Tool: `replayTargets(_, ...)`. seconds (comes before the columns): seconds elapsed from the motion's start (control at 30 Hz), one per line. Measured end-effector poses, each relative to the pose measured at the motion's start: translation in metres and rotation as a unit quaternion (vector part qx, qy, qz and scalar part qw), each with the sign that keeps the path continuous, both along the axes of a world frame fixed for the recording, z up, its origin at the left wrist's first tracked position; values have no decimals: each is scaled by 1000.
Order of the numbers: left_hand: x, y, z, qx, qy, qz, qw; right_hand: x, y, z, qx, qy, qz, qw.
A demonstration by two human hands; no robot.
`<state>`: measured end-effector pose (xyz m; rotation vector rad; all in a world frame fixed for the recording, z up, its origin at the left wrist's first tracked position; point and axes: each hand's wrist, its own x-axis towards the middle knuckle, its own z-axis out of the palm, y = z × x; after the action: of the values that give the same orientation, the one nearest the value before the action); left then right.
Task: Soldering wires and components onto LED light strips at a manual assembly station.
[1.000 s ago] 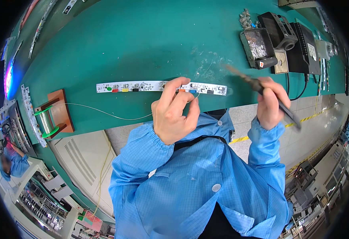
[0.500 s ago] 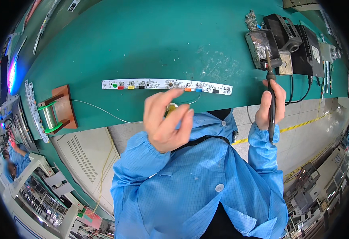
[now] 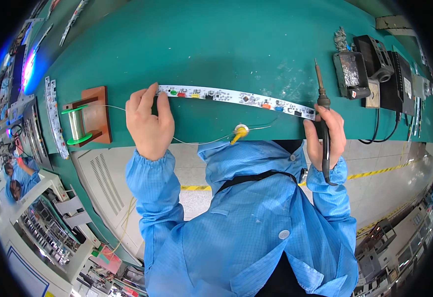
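a: where was the narrow white circuit board (image 3: 234, 96), and what held it?

b: it spanned the gap between both hands, over the green bench top (image 3: 216, 52); whether it was lifted could not be told. the left hand (image 3: 151, 119) pinched its left end between thumb and fingers, while the right hand (image 3: 335, 132) gripped a soldering iron (image 3: 324, 101) and had thumb and finger at the other end.

a: how would it have handled?

b: probably light and fairly stiff, though its length could let it flex; the small parts (image 3: 266, 106) seemed fragile, so the ends or long edges made the safer hold.

a: its looks?

b: long, slightly bowed, perhaps from the lens, with green, red, yellow, black, orange and blue small parts along it.
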<state>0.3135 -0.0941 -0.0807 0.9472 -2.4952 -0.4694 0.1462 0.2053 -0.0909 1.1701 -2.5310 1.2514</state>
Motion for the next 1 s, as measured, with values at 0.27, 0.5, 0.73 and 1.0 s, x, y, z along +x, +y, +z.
replayTargets(0.27,0,-5,-1,62,26,16,998,-2,-5,-5,-2,54,19,998)
replayTargets(0.5,9,21,10,108,10,-32,994,-17,-4,-6,37,139,-55,988)
replayTargets(0.73,-5,72,19,80,125,-193,970,-15,-1,-5,-38,108,-59,992)
replayTargets(1.0,-43,116,-12,48,144,-331,931,11,-4,28,-117,17,72,990)
